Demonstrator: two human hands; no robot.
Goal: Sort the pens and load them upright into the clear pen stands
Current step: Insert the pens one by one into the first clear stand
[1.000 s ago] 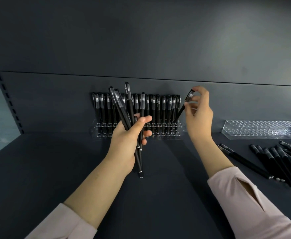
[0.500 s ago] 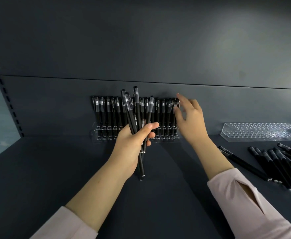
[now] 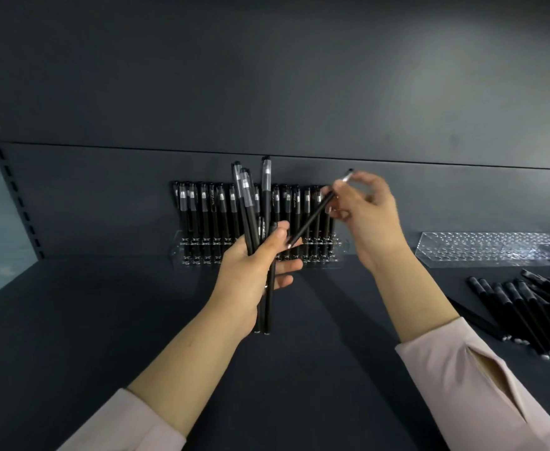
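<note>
Dark matte shelf [image 3: 104,320] all over, so it's pretty much black on black. Nearest the front edge, two pale pink sleeves [image 3: 462,385] are seen, forearms stretched toward the back. Around the middle of the shelf, a bundle of black pens [image 3: 246,203] is gripped upright in the left hand [image 3: 250,281], caps fanned out on top, thumb wrapped across. One single pen [image 3: 312,216] is pinched near its top by the right hand [image 3: 371,222] and slanted down-left, its lower end right by the left thumb; actual contact can't be told. Over at the right edge, a batch of loose pens [image 3: 521,307] is laid flat. Further back, against the rear panel [image 3: 104,196], a clear stand [image 3: 176,252] is packed with upright pens [image 3: 205,209]. Toward the back right corner, a second clear stand [image 3: 495,252] is parked with its holes unfilled.
</note>
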